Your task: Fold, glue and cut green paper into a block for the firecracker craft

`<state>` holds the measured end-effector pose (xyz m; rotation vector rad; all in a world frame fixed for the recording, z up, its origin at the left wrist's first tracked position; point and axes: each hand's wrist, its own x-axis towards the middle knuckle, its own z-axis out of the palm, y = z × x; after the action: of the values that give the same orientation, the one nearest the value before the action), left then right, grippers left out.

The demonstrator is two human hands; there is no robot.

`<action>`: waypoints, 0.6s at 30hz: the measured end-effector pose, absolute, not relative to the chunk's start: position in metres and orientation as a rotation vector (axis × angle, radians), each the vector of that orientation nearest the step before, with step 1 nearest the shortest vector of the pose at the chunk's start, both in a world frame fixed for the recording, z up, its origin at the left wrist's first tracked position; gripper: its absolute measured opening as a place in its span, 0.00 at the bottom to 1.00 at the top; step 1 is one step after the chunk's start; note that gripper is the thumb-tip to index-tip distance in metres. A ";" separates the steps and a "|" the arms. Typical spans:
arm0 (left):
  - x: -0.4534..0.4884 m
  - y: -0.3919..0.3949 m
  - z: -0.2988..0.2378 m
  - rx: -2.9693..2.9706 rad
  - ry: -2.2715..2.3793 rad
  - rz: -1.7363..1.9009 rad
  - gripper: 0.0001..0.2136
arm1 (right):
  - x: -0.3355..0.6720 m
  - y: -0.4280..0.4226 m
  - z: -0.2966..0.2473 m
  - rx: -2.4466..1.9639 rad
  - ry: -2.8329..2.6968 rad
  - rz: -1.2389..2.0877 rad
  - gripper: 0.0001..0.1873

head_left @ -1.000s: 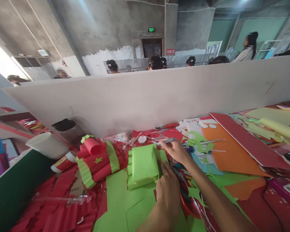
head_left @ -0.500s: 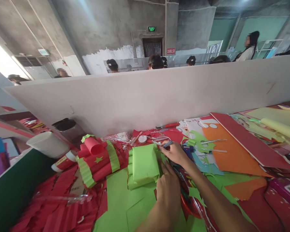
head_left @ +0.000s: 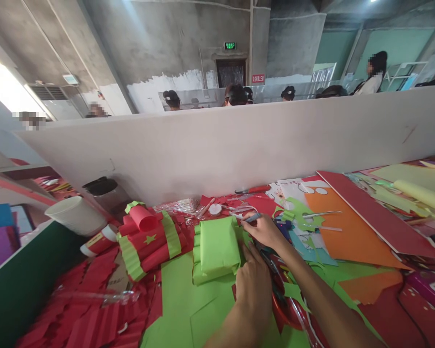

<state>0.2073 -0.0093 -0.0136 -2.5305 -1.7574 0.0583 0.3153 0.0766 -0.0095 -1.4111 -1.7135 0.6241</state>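
Observation:
My right hand (head_left: 265, 229) is closed around a grey pen (head_left: 253, 217), its tip pointing left beside the far right corner of a green paper-wrapped block (head_left: 219, 246). Just below it, my left hand (head_left: 253, 270) has fingers stretched forward, pressing down on green paper at the block's right side. Green paper rolls line the block's left edge. Under it lies a flat green sheet (head_left: 176, 295). Left of the block sits a red paper piece (head_left: 150, 241) with rolls, pleated green strips and a green star.
Folded red paper strips (head_left: 94, 309) pile up at the left, near a white cup (head_left: 74, 215) and a dark-lidded container (head_left: 101, 186). Scissors (head_left: 281, 309) lie under my right forearm. Orange sheets (head_left: 342, 229) and tweezers (head_left: 322, 213) are at right. A white partition (head_left: 217, 150) runs behind.
Both hands and the pen keep nearly the same place at the block. The whole view has shifted slightly.

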 end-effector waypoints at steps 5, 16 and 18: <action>0.208 -0.009 -0.017 -2.527 -1.758 0.065 0.27 | 0.316 0.076 -0.008 -1.419 -1.685 0.610 0.07; 0.208 -0.009 -0.013 -2.525 -1.761 0.051 0.25 | 0.316 0.076 -0.010 -1.424 -1.736 0.609 0.07; 0.207 -0.010 -0.012 -2.532 -1.760 0.051 0.25 | 0.315 0.075 -0.009 -1.436 -1.733 0.612 0.07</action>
<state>0.2071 -0.0102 -0.0120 -2.5319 -1.7603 0.0512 0.3155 0.0755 -0.0095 -1.4363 -1.7331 0.6119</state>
